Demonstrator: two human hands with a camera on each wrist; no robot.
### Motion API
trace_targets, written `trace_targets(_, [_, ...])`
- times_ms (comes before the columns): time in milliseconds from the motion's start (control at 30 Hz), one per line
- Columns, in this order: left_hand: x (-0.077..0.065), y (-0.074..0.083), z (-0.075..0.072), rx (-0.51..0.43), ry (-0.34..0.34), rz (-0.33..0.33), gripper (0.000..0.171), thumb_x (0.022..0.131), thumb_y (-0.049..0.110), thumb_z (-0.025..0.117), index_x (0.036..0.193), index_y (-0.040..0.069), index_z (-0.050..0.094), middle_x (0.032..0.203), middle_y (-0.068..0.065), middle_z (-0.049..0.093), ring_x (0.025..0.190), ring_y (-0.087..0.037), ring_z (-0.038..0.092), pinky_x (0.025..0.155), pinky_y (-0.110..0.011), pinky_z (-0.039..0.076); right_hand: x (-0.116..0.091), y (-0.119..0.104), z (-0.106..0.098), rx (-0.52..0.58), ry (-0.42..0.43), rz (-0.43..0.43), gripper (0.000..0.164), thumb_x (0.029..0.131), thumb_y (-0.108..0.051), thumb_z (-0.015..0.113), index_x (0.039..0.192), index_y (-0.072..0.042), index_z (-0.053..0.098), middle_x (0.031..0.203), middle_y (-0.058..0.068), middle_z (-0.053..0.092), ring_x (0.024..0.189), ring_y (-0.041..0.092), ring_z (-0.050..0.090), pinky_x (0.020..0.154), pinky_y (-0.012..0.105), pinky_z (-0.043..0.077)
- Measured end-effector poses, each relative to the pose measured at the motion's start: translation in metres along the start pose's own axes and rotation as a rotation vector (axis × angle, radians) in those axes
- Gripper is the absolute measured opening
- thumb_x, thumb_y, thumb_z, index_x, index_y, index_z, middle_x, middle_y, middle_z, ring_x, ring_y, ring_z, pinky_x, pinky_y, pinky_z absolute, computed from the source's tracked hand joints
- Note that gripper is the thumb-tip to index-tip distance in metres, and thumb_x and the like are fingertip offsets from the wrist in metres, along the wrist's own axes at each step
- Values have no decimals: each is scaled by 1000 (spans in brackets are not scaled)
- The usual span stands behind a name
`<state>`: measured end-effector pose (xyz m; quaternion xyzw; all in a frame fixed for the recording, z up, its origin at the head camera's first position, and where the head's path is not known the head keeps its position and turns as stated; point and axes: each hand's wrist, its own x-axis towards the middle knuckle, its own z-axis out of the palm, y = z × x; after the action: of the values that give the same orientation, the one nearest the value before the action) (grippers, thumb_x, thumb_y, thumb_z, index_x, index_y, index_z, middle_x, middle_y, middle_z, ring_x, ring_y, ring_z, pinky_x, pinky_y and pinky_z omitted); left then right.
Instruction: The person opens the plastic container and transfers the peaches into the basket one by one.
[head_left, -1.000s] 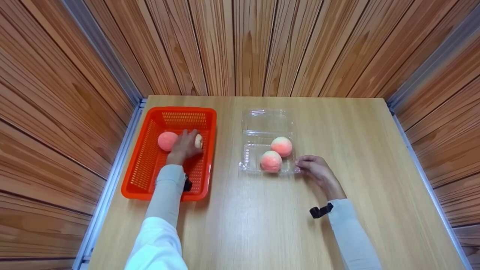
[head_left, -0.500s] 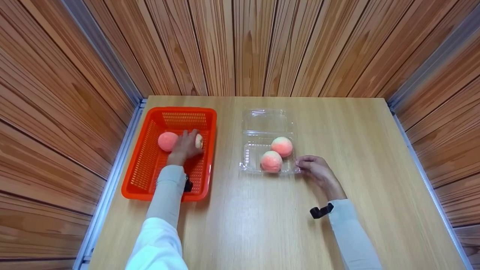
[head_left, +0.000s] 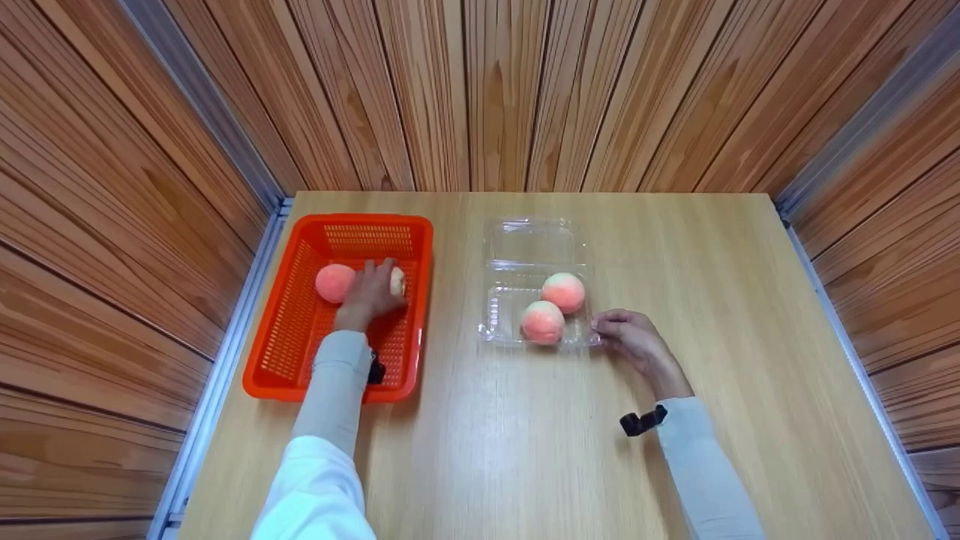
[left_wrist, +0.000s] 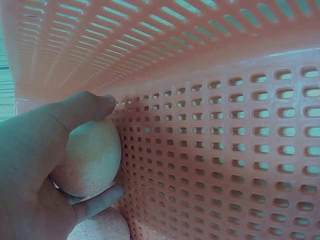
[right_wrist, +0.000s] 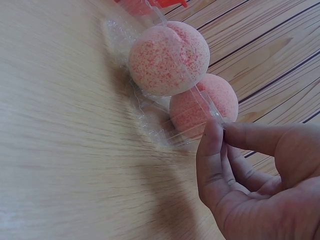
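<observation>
Inside the orange basket [head_left: 412,315], my left hand [head_left: 369,292] grips a peach [left_wrist: 92,155], thumb and fingers curled around it. Most of that peach is hidden by the hand in the head view. A second, pinker peach [head_left: 335,283] lies beside the hand in the basket. My right hand [head_left: 637,345] pinches the near right corner of an opened clear plastic clamshell box [head_left: 504,304] between thumb and fingertip. Two pink and cream peaches sit in the box's near half: one farther back [head_left: 563,292], the other nearer the front edge [right_wrist: 169,57].
The clamshell's lid [head_left: 534,244] lies folded back toward the rear. A wooden table [head_left: 480,450] carries both containers, the basket at left and the box near the middle. Wood-plank walls [head_left: 499,97] rise behind and at both sides.
</observation>
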<state>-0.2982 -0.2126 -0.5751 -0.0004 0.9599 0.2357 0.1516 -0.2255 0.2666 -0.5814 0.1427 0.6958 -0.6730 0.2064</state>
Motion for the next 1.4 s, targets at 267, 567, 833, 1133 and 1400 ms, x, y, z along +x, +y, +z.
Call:
trace_targets(267, [-10, 4, -2, 0, 37, 29, 78, 90, 28, 78, 157, 16, 40, 144, -20, 47, 129, -41, 50, 117, -65, 44, -2, -2, -1, -29, -14, 7, 33, 104, -4, 63, 133, 12, 60, 98, 0, 71, 90, 11, 69, 84, 26, 61])
trace_targets(567, [-12, 1, -3, -22, 47, 32, 79, 92, 29, 76, 160, 18, 38, 149, -18, 45, 132, -41, 49, 120, -65, 41, 0, -1, -2, -35, -8, 9, 29, 104, -4, 63, 130, 10, 62, 99, 1, 72, 90, 11, 70, 87, 28, 61])
trace_targets(833, [-6, 2, -3, 16, 29, 14, 83, 91, 30, 73, 163, 15, 34, 147, -22, 43, 131, -43, 48, 117, -63, 44, -1, -2, -1, -57, -1, 10, 35, 104, -6, 64, 135, 11, 60, 100, 1, 73, 91, 12, 70, 90, 28, 62])
trace_targets(1133, [-13, 5, -5, -7, 60, 34, 84, 92, 31, 75, 163, 14, 34, 146, -22, 43, 130, -43, 48, 116, -65, 44, -1, -3, 0, -49, -5, 6, 34, 105, -4, 62, 134, 13, 59, 99, 1, 72, 90, 12, 71, 88, 28, 62])
trace_targets(1400, [-16, 7, -6, 22, 83, 47, 75, 97, 26, 69, 163, 12, 35, 143, -24, 44, 126, -43, 50, 113, -63, 47, -1, -3, 0, -53, -6, 8, 30, 104, -4, 62, 130, 11, 62, 96, -2, 71, 90, 11, 69, 84, 24, 61])
